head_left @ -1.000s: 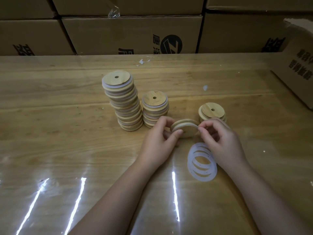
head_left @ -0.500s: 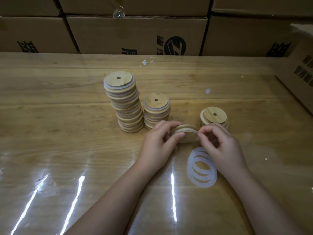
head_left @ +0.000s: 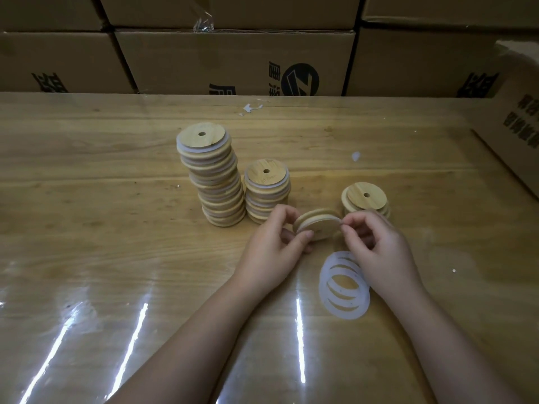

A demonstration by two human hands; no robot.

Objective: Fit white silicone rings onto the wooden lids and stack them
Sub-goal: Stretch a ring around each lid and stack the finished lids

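A round wooden lid (head_left: 318, 222) with a white silicone ring around its rim is held tilted just above the table. My left hand (head_left: 271, 246) grips its left edge and my right hand (head_left: 373, 243) pinches its right edge at the ring. A tall stack of ringed lids (head_left: 211, 176) stands at the back left, with a shorter ringed stack (head_left: 267, 189) beside it. A low pile of bare lids (head_left: 366, 198) sits just behind my right hand. Loose white rings (head_left: 344, 287) lie overlapping on the table under my right wrist.
Cardboard boxes (head_left: 233, 62) line the far edge of the wooden table (head_left: 87, 228), and another box (head_left: 513, 141) sits at the right edge. Small white scraps (head_left: 249, 107) lie near the back. A glossy clear film covers the tabletop.
Both hands have stayed on the lid, turning it slightly while the right fingers work along the ring at its edge. The stacks and loose rings have not moved.
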